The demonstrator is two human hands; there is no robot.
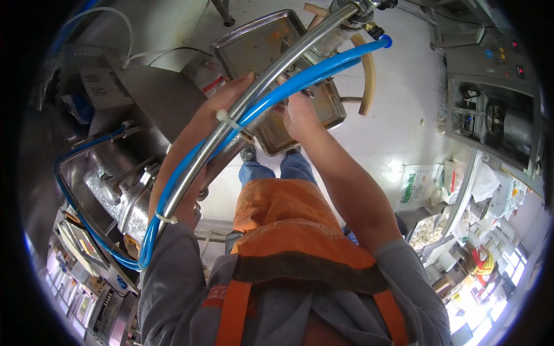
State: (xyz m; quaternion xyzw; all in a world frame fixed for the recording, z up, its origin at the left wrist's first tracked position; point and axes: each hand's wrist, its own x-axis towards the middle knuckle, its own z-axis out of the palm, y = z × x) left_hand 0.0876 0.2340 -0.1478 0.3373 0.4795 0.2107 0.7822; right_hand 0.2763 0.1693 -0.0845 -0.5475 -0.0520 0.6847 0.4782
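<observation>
A shiny steel pipe [199,158] and bright blue hoses [300,85], tied together with cable ties, slant across the view above my hands. My left hand [229,95] is beside the pipe, its fingers mostly hidden behind it. On the other side, my right hand [301,113] has its fingers curled near small metal parts, partly covered by the hoses; what it grips I cannot make out. Both hands are over a large rectangular metal tray [332,109] with brownish residue, low down in front of my feet. A thick metal tube [222,161] runs below my left forearm.
Steel machinery [124,190] with a dull silver housing stands at the left. A curved tan bar [369,75] lies beyond the tray on the white tiled floor [392,121]. To the right is a steel cabinet [490,78] with an open compartment; shelves with bags [482,179] are below it.
</observation>
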